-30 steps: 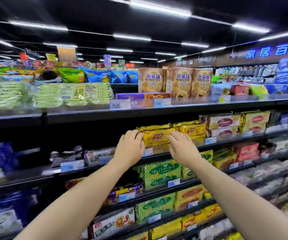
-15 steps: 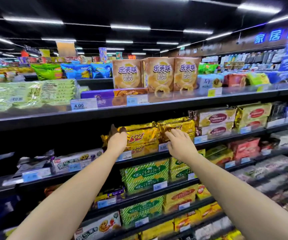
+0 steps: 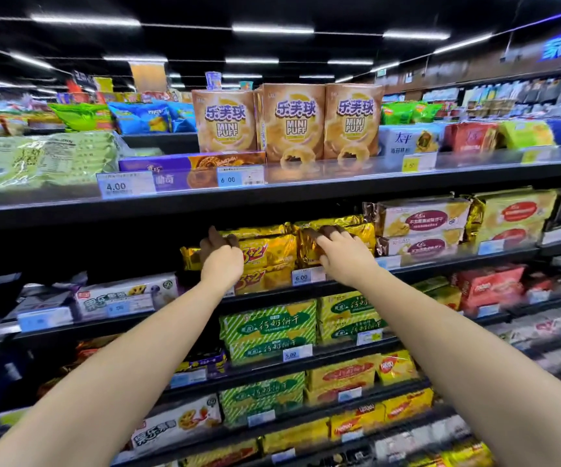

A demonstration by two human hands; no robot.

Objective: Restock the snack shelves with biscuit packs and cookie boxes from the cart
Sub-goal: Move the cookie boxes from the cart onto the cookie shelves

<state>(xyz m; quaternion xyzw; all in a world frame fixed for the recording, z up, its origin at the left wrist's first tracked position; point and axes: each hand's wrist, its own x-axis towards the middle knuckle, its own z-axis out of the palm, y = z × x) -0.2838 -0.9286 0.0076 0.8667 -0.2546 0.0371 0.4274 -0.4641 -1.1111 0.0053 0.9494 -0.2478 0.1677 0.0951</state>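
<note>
At mid-frame on the second shelf [image 3: 441,266], the left hand's [image 3: 222,261] grip curled round a gold biscuit pack's [image 3: 272,251] end while the right hand [image 3: 343,256] lay spread on the neighbouring pack [image 3: 361,230]; pushing both squarely back, labels forward, seemed best.

Three puff boxes [image 3: 292,123] stand side by side on the top shelf [image 3: 339,187]. A flat box [image 3: 191,170] lies before the leftmost one, with wrapped bundles [image 3: 36,160] to its left. On the second shelf [image 3: 457,261], biscuit packs [image 3: 272,257] sit in two stacks side by side. The left hand [image 3: 222,261] grips the left stack's left end, and the right hand [image 3: 343,257] rests on the right stack. A price tag [image 3: 301,276] sits on the shelf edge between the hands. Further packs [image 3: 420,227] are stacked just to the right, and more packs [image 3: 269,332] lie on the shelf underneath.
</note>
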